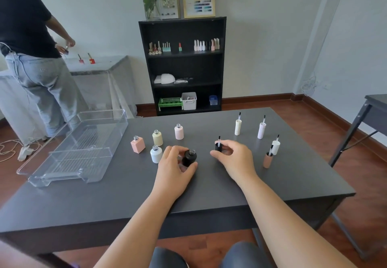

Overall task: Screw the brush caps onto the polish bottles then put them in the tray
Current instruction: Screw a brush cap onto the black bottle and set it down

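You are seated at a dark grey table (125, 194) that fills most of the view, with your knees showing below its near edge. On its left side lies a clear plastic tray (71, 148), long and ribbed on the bottom, with nothing in it.

Your left hand (173, 171) rests near the table's middle, fingers curled snugly around a black polish bottle (189, 157), which leans slightly and shows its open threaded neck. Your right hand (236, 158) sits just to the right, thumb and fingers pinched on a black brush cap (218, 146) that stands with its brush pointing up. Bottle and cap are near each other but apart.

Just left of your left hand stands a white bottle (156, 154), almost touching it. Beyond it are a square pink bottle (138, 145), a pale yellow bottle (157, 138) and a light pink bottle (179, 132), all uncapped.

To the right, four more caps stand brush up: a cream cap (238, 127), a ribbed white cap (261, 130), a smooth white cap (275, 147) and a peach cap (267, 160).
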The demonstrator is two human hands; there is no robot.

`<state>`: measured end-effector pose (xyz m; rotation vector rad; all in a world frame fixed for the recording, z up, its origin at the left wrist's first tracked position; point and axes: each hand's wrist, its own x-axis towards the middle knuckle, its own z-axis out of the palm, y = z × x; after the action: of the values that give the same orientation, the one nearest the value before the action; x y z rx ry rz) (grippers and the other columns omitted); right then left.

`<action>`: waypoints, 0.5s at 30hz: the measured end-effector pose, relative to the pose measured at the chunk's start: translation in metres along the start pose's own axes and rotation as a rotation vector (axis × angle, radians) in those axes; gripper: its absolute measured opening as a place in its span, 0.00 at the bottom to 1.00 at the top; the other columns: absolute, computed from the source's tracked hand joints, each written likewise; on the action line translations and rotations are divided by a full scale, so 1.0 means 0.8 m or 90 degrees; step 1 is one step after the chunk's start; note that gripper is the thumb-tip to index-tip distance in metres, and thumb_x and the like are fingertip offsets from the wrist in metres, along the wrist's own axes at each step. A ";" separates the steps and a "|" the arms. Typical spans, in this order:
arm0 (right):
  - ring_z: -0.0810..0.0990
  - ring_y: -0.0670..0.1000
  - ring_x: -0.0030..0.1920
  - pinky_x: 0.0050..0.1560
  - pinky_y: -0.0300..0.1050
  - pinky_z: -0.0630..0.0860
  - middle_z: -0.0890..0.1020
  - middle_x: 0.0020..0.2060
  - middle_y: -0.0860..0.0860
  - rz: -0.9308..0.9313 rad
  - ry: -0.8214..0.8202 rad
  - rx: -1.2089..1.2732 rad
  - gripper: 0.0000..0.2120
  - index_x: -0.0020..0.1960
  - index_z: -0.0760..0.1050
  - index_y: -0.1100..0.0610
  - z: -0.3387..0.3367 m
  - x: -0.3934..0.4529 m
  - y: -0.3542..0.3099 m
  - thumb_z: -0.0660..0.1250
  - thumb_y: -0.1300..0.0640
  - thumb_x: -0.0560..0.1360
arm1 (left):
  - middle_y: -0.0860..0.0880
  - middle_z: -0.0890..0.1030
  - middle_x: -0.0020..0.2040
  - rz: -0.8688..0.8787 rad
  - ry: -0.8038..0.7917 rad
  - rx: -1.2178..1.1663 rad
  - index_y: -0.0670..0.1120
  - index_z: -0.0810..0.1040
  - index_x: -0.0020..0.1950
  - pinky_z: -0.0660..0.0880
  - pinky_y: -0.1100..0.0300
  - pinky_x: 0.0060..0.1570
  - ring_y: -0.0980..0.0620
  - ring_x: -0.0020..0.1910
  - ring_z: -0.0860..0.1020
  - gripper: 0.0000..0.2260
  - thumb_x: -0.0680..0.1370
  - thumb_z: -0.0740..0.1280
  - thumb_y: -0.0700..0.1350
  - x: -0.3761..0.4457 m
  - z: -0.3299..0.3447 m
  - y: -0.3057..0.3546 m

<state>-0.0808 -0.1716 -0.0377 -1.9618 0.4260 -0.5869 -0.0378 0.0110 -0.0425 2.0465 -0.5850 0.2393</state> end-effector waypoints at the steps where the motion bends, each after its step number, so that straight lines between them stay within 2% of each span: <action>1: 0.78 0.39 0.37 0.39 0.27 0.71 0.82 0.38 0.45 -0.020 -0.021 0.013 0.10 0.49 0.82 0.46 -0.001 -0.004 0.000 0.76 0.52 0.68 | 0.58 0.74 0.50 -0.004 0.005 -0.006 0.59 0.73 0.48 0.70 0.76 0.40 0.64 0.40 0.76 0.15 0.70 0.75 0.44 -0.001 -0.001 0.001; 3: 0.78 0.43 0.40 0.41 0.31 0.71 0.83 0.40 0.47 -0.051 -0.054 0.022 0.10 0.51 0.83 0.46 -0.002 -0.009 0.000 0.74 0.49 0.70 | 0.59 0.74 0.48 -0.012 0.017 -0.010 0.61 0.74 0.48 0.69 0.77 0.39 0.62 0.38 0.76 0.15 0.70 0.75 0.44 -0.003 -0.004 0.001; 5: 0.80 0.45 0.43 0.43 0.31 0.72 0.83 0.41 0.45 -0.063 -0.079 0.019 0.09 0.53 0.81 0.46 -0.003 -0.011 -0.002 0.71 0.48 0.74 | 0.60 0.75 0.47 -0.006 0.031 -0.003 0.61 0.76 0.50 0.68 0.78 0.39 0.63 0.40 0.75 0.16 0.70 0.75 0.44 -0.005 -0.005 0.001; 9: 0.80 0.40 0.41 0.43 0.27 0.70 0.82 0.39 0.40 -0.089 -0.126 0.026 0.08 0.54 0.80 0.45 -0.001 -0.013 -0.002 0.69 0.51 0.76 | 0.61 0.75 0.46 0.018 0.042 0.018 0.57 0.78 0.54 0.67 0.79 0.42 0.67 0.42 0.73 0.16 0.70 0.75 0.43 -0.006 -0.006 0.001; 12: 0.77 0.40 0.42 0.43 0.27 0.69 0.80 0.41 0.45 -0.149 -0.120 0.009 0.11 0.57 0.81 0.49 -0.001 -0.015 -0.001 0.70 0.52 0.75 | 0.59 0.76 0.46 0.023 0.048 0.012 0.57 0.78 0.55 0.68 0.77 0.43 0.67 0.44 0.73 0.17 0.70 0.75 0.42 -0.006 -0.006 0.001; 15: 0.75 0.40 0.37 0.39 0.27 0.68 0.76 0.36 0.44 -0.143 -0.094 0.056 0.11 0.56 0.81 0.49 -0.005 -0.013 -0.002 0.71 0.52 0.74 | 0.59 0.75 0.46 0.016 0.048 0.008 0.56 0.79 0.55 0.67 0.77 0.43 0.68 0.43 0.73 0.17 0.70 0.75 0.41 -0.005 -0.007 0.002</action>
<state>-0.0916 -0.1678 -0.0372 -1.9657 0.0865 -0.5868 -0.0417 0.0161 -0.0401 2.0338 -0.5651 0.3343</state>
